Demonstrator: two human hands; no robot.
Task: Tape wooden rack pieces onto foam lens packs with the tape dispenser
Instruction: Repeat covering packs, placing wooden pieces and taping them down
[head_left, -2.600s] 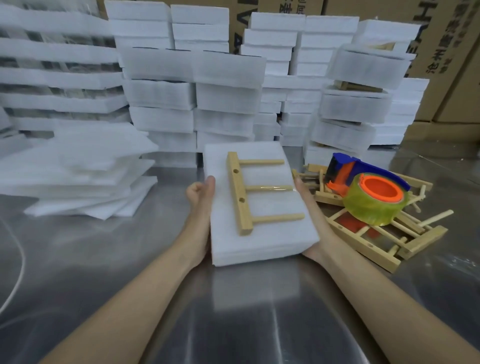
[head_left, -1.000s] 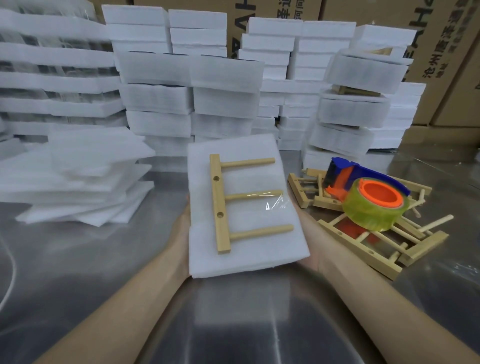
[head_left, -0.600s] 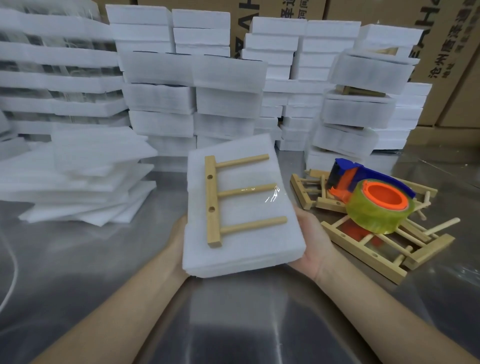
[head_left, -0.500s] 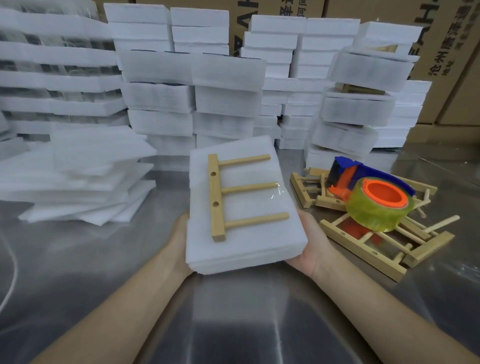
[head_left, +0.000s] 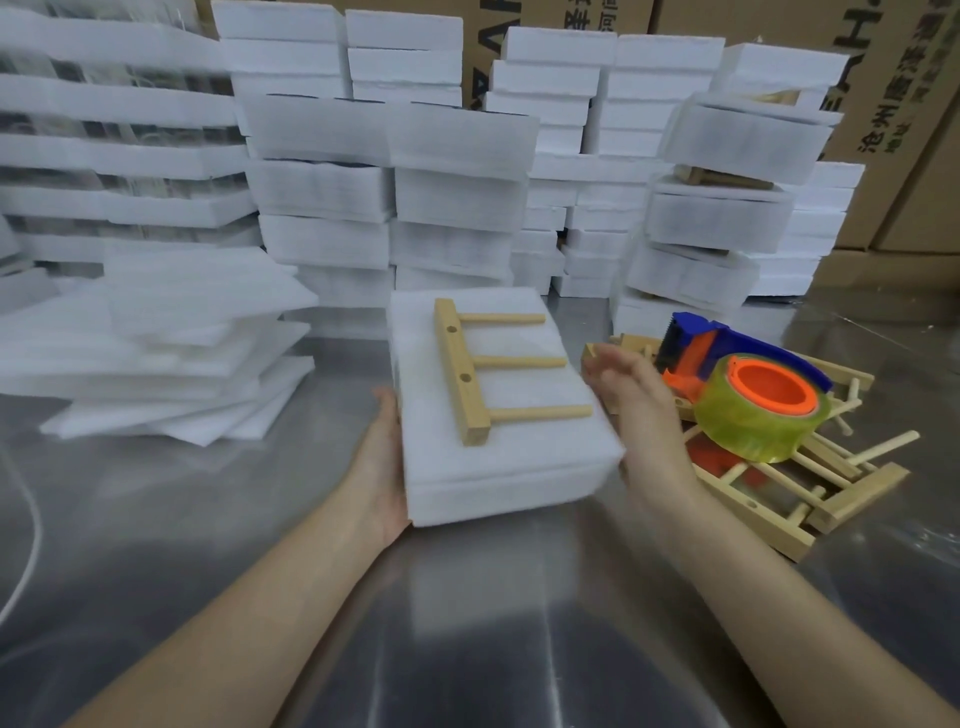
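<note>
My left grip (head_left: 382, 467) grasps the pack (head_left: 519, 467) bearing one rack (head_left: 462, 379), my right grip (head_left: 639, 410) hangs released beside the dispenser (head_left: 748, 384); I judge taping unconfirmed, with spare racks (head_left: 831, 499) left to do.

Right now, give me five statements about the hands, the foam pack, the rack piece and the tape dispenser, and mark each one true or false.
1. The wooden rack piece lies on top of the foam pack. True.
2. The right hand grips the tape dispenser. False: it is open beside the pack and holds nothing.
3. The left hand holds the foam pack at its left edge. True.
4. The rack piece has five dowels. False: it has three, pointing right.
5. The tape dispenser stands on the bare table. False: it rests on a pile of rack pieces.
</note>
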